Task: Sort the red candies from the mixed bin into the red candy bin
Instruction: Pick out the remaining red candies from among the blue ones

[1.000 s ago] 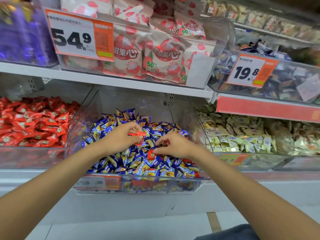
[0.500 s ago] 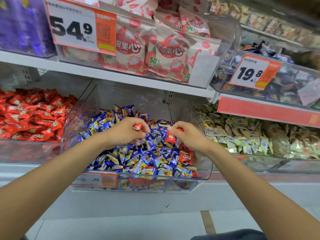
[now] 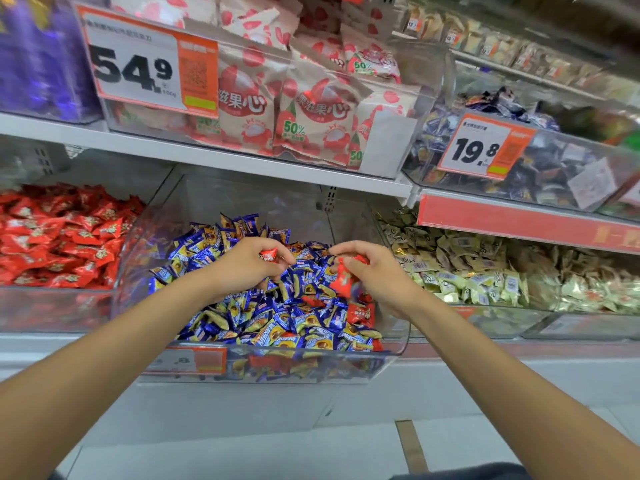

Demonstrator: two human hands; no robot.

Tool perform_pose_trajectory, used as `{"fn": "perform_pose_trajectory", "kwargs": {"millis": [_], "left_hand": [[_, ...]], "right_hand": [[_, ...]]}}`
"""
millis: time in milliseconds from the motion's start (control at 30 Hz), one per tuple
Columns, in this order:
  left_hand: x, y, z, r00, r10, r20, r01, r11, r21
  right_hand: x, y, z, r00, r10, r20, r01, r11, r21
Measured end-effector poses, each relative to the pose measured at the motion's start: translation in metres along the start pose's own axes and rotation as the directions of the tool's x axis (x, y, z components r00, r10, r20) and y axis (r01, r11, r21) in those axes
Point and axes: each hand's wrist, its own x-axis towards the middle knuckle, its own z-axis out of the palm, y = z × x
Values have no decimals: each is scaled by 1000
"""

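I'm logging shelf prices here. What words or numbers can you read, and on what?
"54.9": large orange-and-white price tag, upper left.
"19.8": smaller price tag, upper right.
"滋果心": pink-and-white snack bags.
"50%": the same bags, lower down.
Too blurred to read: both tags' small print, the front label of the mixed bin, the blue candy wrappers.

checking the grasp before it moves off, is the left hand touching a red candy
Touching. The head view shows the left hand pinching a red candy between thumb and fingertips, with no gap visible.
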Motion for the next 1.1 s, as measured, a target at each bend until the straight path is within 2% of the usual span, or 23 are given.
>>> {"fn": "perform_pose_trajectory", "kwargs": {"millis": [100, 267, 333, 400, 467, 533, 600, 700, 767, 867, 1000, 1100], "left_hand": [[-1, 1, 3, 999, 45, 18, -46, 998, 43], [10, 9, 21, 984, 126, 124, -144, 979, 147], [17, 6, 31, 967, 92, 237, -159, 946, 281], [23, -3, 36, 945, -1, 328, -162, 868, 469], [29, -11, 34, 947, -58, 316, -143, 806, 575], [34, -16, 31, 958, -57, 281, -133, 779, 613], [36, -18, 29, 962, -40, 272, -136, 789, 599], [35, -21, 27, 971, -4, 240, -137, 813, 566], [34, -22, 22, 976, 23, 217, -135, 846, 516], [31, -22, 9, 985, 61, 159, -122, 908, 402], [19, -12, -2, 994, 78, 79, -96, 962, 256], [12, -4, -4, 997, 57, 49, -65, 983, 174]], "right_hand": [[0, 0, -1, 999, -26, -37, 25, 999, -30], [3, -6, -9, 988, 39, -148, -31, 998, 58], [0, -10, -9, 990, 61, -125, -55, 997, 58], [-5, -15, -11, 994, 58, -94, -55, 998, 34], [-11, -22, -14, 999, 14, -53, -16, 999, -41], [-15, -24, -12, 998, -35, 50, 45, 980, -194], [-17, -17, 2, 975, -38, 218, 113, 932, -345], [-11, 3, 19, 928, 86, 362, 144, 815, -561], [-7, 8, 23, 922, 121, 368, 128, 801, -585], [-5, 10, 24, 934, 78, 348, 141, 815, -562], [-6, 10, 32, 916, 95, 389, 157, 808, -568], [-7, -2, 22, 953, 14, 302, 151, 845, -514]]}}
